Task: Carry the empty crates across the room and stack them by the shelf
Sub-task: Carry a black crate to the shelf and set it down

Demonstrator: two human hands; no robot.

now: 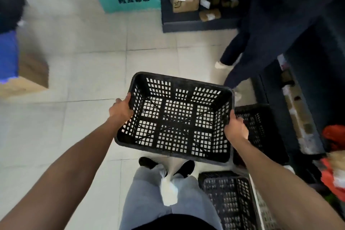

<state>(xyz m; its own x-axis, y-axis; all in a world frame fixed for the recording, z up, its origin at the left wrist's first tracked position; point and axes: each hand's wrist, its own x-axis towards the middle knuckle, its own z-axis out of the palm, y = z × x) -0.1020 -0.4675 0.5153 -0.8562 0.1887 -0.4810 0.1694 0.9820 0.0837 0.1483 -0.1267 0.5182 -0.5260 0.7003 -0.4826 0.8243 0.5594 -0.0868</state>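
Grey-trousered legs [149, 192] and black shoes [184, 169] stand on pale floor tiles [84, 80] as a person carries an empty black lattice crate [175, 117] at about waist height, clear of the floor. The left hand [121, 111] clamps the crate's left short rim, fingers curled over the edge; the right hand [236, 129] clamps the opposite rim the same way, thumb on the outer wall. The crate looks rigid moulded plastic, light for its bulk, its open grid walls unlikely to flex much; the rolled rims at the two short ends appear the natural holds, and smooth plastic could slip if tilted.

Just right of the carrier, a second black crate [261, 127] and a third black crate [229, 198] sit on the floor, near a dark shelf unit [306, 84] along the right edge. Another person's dark-trousered legs [240, 43] stand ahead to the right, narrowing that side. Further ahead, a dark shelf with cardboard parcels [186, 3] stands beside a teal sign panel [130, 2]. Open tiles lie ahead and left, bounded by a cardboard box [28, 78].
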